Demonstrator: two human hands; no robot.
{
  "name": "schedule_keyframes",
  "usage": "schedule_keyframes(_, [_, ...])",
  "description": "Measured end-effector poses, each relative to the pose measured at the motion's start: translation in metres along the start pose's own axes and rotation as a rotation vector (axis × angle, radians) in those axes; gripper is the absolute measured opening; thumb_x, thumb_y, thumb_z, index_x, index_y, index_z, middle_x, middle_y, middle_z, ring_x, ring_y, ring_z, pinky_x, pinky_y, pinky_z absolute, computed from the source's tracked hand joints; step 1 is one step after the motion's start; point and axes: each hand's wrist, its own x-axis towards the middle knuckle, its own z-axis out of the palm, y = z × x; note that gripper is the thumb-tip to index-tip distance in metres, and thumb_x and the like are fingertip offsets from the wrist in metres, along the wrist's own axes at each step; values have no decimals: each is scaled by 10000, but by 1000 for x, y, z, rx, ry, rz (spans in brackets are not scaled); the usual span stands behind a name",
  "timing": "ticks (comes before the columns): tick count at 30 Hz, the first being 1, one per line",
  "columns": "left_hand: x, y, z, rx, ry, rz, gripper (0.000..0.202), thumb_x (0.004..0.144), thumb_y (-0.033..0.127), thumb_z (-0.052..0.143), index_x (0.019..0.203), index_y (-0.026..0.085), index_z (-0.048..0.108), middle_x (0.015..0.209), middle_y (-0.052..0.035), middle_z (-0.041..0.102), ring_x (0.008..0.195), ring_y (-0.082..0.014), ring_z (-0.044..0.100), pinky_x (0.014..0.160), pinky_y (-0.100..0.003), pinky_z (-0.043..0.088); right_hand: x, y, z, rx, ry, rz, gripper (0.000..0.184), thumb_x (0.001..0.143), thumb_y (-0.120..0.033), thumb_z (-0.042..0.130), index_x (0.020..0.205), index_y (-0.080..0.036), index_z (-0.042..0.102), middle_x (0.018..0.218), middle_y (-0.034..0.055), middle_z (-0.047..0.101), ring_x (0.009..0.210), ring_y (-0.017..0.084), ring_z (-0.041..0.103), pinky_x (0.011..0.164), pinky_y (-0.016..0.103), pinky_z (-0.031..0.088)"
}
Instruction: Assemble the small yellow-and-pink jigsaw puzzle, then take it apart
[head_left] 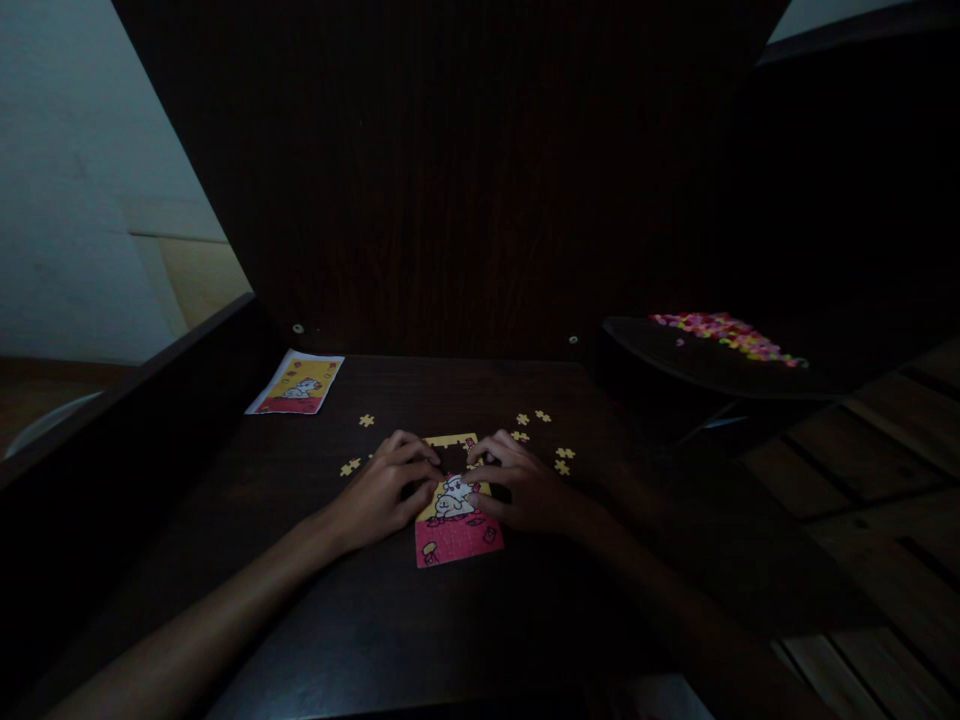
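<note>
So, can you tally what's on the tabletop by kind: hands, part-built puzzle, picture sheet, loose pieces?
Hands: 2 (left hand, right hand)
Part-built puzzle: 1
Picture sheet: 1
Loose yellow pieces: at least 7; some bunch together
Total: at least 11
</note>
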Motion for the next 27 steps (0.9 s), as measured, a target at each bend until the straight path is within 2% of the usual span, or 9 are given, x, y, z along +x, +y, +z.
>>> schedule_keyframes(6, [0, 2, -2, -8, -10, -7, 215, 946, 220, 521, 1001, 234, 728, 1100, -62, 641, 1109, -249, 494, 972, -435, 458, 0, 1, -1, 36, 29, 28, 180, 907, -273, 627, 1062, -227, 706, 1099, 80, 623, 1034, 241, 522, 904, 413, 464])
schedule_keyframes(12, [-1, 0, -1, -16, 16, 4, 250, 981, 226, 464, 1077, 223, 696, 1101, -62, 650, 1110, -234, 508, 982, -421, 457, -2, 9, -4, 32, 84, 27, 174, 889, -280, 648, 1039, -207, 698, 1074, 78, 618, 1012, 236, 518, 885, 405, 466])
schedule_keyframes(19, [-1, -3, -1, 6, 39, -26, 241, 949, 230, 494, 1130, 216, 652, 1153, -66, 657, 1131, -248, 511, 986, -447, 457, -3, 9, -3, 33, 47, 21, 114, 892, -266, 644, 944, -215, 731, 1032, 67, 623, 996, 224, 524, 858, 388, 472])
schedule_keyframes(23, [-2, -6, -7, 23, 52, -73, 271, 972, 246, 449, 1176, 208, 624, 1174, -73, 647, 1138, -247, 516, 996, -440, 451, -3, 12, -4, 34, 89, 25, 164, 885, -301, 655, 997, -196, 711, 1066, 78, 624, 1010, 230, 521, 884, 399, 468])
schedule_keyframes(27, [-3, -12, -11, 75, 47, -116, 279, 976, 311, 470, 1190, 199, 610, 1195, -79, 637, 1147, -259, 518, 1028, -462, 420, -3, 13, -5, 13, 84, 65, 295, 852, -335, 680, 1109, -191, 674, 1158, 100, 615, 1058, 250, 522, 952, 441, 449])
